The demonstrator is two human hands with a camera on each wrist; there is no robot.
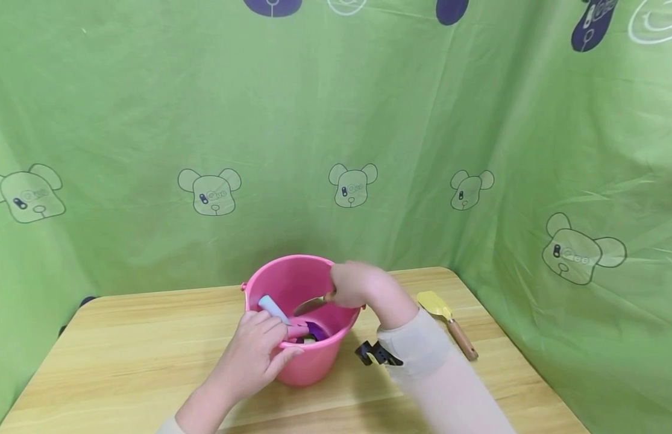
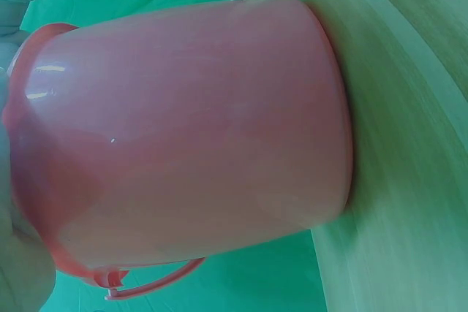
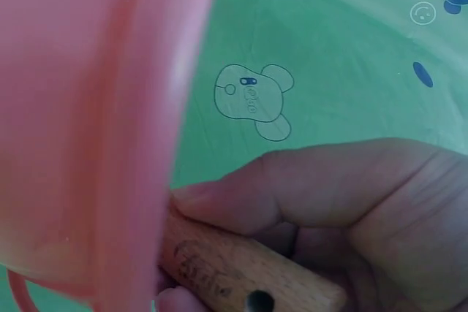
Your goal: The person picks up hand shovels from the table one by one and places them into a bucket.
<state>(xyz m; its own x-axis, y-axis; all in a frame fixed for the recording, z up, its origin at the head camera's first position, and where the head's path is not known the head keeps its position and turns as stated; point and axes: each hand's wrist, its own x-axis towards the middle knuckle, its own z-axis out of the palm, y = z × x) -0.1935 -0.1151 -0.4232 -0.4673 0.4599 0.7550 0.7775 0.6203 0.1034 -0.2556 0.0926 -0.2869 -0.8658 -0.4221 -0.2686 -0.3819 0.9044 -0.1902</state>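
A pink bucket (image 1: pixel 290 279) stands on the wooden table (image 1: pixel 124 355), near the middle. My left hand (image 1: pixel 262 349) grips its near rim, fingers over the edge and thumb outside. My right hand (image 1: pixel 351 284) is at the bucket's right rim, holding a wooden-handled utensil (image 1: pixel 308 305) whose dull metal head points down into the bucket. In the right wrist view the fingers (image 3: pixel 329 195) wrap the wooden handle (image 3: pixel 234 272) beside the pink rim (image 3: pixel 80 122). Inside lie a pale blue handle (image 1: pixel 270 306) and a purple piece (image 1: pixel 315 330). The left wrist view shows only the bucket's outer wall (image 2: pixel 190 129).
A yellow spatula (image 1: pixel 446 318) with a wooden handle lies on the table right of the bucket. Green printed cloth (image 1: pixel 336 150) closes in the back and both sides. The table's right edge meets the cloth close behind the spatula.
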